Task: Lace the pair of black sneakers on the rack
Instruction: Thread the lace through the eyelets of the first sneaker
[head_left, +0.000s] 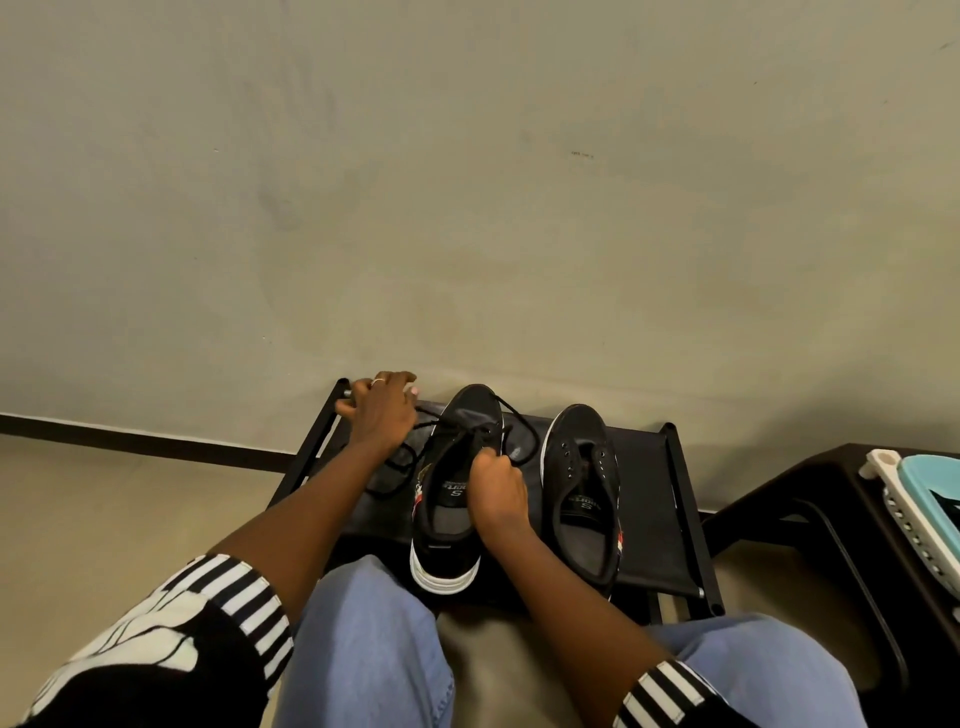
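Two black sneakers with white soles sit on a low black rack (657, 499) against the wall. The left sneaker (451, 499) has a black lace (519, 423) partly threaded near its toe, with loose loops trailing left over the rack. My right hand (496, 486) grips the sneaker's right side at the eyelets and pinches the lace there. My left hand (382, 410) is raised over the rack's far left corner, fingers curled, pulling one end of the lace taut. The right sneaker (584, 488) stands beside it with bare eyelets and no lace.
A dark brown plastic stool (810, 499) stands right of the rack, carrying a white and teal object (919, 499). My knees in blue jeans fill the bottom of the view. A beige wall rises behind the rack, with tan floor to the left.
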